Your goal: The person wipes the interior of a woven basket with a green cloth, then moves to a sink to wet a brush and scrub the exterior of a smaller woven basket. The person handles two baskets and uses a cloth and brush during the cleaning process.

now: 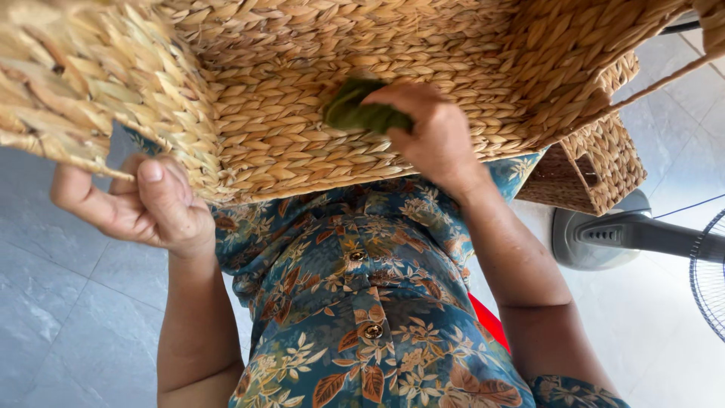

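The left hand [143, 204] grips the near rim of the woven seagrass basket [317, 98] held up at chest height while the right hand [434, 132], closed around a green cloth [359, 112], seems mid-wipe on its weave, likely needing further strokes across.

**Even daylight, soft edges**

My view is bright and evenly lit, daylight perhaps from my right, where the pale floor [664, 332] glares slightly. The woven basket [302, 98] blurs and bends near the top-left corner; shadows are soft.
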